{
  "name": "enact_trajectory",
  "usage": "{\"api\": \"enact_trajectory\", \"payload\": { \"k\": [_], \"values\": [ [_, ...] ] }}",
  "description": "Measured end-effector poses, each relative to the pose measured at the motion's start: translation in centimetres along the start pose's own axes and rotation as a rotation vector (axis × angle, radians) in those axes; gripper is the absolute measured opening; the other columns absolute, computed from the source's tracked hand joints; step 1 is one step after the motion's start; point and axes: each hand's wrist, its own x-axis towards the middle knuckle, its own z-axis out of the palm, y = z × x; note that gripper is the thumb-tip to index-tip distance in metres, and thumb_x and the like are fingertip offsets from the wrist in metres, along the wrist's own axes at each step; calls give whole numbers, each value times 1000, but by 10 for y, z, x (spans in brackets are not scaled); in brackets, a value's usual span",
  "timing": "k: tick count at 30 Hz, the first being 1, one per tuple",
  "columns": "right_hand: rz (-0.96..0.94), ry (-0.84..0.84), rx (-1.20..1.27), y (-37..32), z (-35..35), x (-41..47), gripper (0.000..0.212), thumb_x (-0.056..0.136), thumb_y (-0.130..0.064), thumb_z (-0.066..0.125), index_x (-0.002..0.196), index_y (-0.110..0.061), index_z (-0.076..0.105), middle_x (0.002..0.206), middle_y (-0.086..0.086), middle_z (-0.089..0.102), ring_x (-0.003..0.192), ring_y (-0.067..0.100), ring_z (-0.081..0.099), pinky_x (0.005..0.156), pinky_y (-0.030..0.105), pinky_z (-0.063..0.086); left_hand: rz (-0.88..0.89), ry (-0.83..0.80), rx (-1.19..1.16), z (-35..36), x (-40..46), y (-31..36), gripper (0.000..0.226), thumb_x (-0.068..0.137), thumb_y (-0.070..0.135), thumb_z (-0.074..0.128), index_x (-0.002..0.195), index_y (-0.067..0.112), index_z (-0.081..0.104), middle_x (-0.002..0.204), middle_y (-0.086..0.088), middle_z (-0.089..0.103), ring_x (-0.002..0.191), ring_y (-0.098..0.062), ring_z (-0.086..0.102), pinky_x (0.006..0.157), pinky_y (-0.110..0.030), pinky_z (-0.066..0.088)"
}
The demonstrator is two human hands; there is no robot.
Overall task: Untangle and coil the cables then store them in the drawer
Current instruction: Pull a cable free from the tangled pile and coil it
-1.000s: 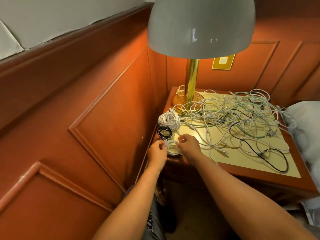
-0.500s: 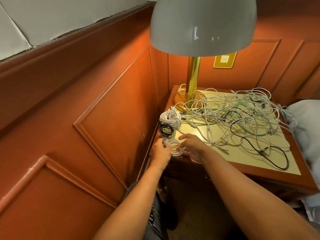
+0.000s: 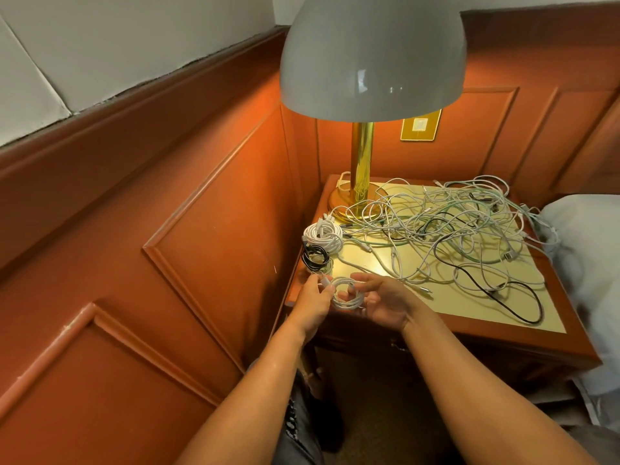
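A small white coiled cable (image 3: 347, 293) is held between both hands just above the nightstand's front left corner. My left hand (image 3: 313, 302) pinches the coil's left side near a white plug. My right hand (image 3: 382, 300) is turned palm up, its fingers curled round the coil's right side. Behind them on the nightstand (image 3: 503, 333) lie a black coiled cable (image 3: 314, 257) and a larger white coiled cable (image 3: 323, 235). A big tangle of white, green and black cables (image 3: 446, 236) covers the rest of the top. The drawer front is in shadow below the edge.
A brass lamp (image 3: 362, 169) with a wide grey shade stands at the nightstand's back left. Wood-panelled walls close in on the left and behind. A white pillow (image 3: 590, 250) lies to the right. A gold wall plate (image 3: 420, 125) sits behind the lamp.
Both hands have lifted the small white coil slightly off the corner toward me. My right hand has turned from palm down to palm up beside the coil.
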Motion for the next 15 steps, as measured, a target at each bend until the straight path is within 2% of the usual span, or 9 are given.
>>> {"api": "enact_trajectory", "payload": {
  "k": [2,3,5,7,10,14,15],
  "values": [
    [-21,-64,-11,0,1,-6,44,78,13,41,116,-7,53,111,23,60,92,34,65,79,43,56,19,-19,25,-1,-2,3,18,99,6,48,115,13,52,100,6,59,88,0,58,69,-7,49],
    [-37,-113,-16,0,1,-9,45,75,14,39,112,-8,55,112,24,60,94,34,64,80,41,56,22,-26,25,-2,-2,5,19,98,5,49,115,12,52,103,2,61,90,-3,60,73,-11,52],
    [-77,-202,-58,1,4,-13,46,73,20,37,104,-7,58,112,24,62,97,33,63,83,39,56,24,-41,21,-3,-2,8,23,96,3,50,117,13,54,111,-6,64,100,-15,64,85,-28,55],
    [-114,-223,-162,2,9,-16,47,73,27,36,100,-5,58,109,25,63,96,33,65,82,37,58,31,-51,38,-6,-2,10,25,95,4,54,116,15,56,115,-8,65,107,-21,64,91,-38,55],
    [-164,-196,-301,3,14,-19,44,75,30,39,98,-2,58,100,23,65,91,29,67,74,29,58,41,-46,30,-11,-2,10,21,95,6,56,112,18,58,112,-9,66,106,-23,65,90,-40,56],
    [-221,-195,-417,4,22,-25,28,75,12,66,96,-7,60,91,11,71,81,19,68,72,26,53,62,-67,15,-16,-3,11,14,97,12,57,109,19,59,108,-8,69,103,-22,67,88,-40,56],
    [-230,-174,-446,4,24,-24,28,75,12,66,94,-7,60,91,10,70,79,18,68,70,25,52,74,-70,17,-18,-4,11,15,97,13,57,110,18,59,108,-8,69,103,-22,67,88,-40,56]
  ]
}}
